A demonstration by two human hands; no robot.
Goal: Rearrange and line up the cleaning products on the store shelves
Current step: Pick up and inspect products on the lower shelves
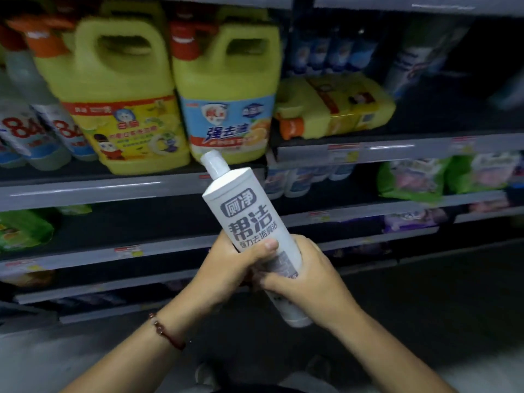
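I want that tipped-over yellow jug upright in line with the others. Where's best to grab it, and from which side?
Probably by its moulded handle near the orange cap. The fallen yellow jug lies on its side, cap end pointing left toward the standing jugs, so come from the front-left. Both the left hand and right hand now hold the white bottle.

Dark open gap right of the toppled yellow jug (pixel 334 109); upright yellow jugs (pixel 226 89) crowding the left.

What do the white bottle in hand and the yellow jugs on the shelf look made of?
White bottle: likely opaque plastic with a smooth satin finish; soft highlights and print straight on its body. Both hands grip it, left hand and right hand. Yellow jugs: probably moulded plastic, slightly glossy, with handles moulded in and paper-like labels.
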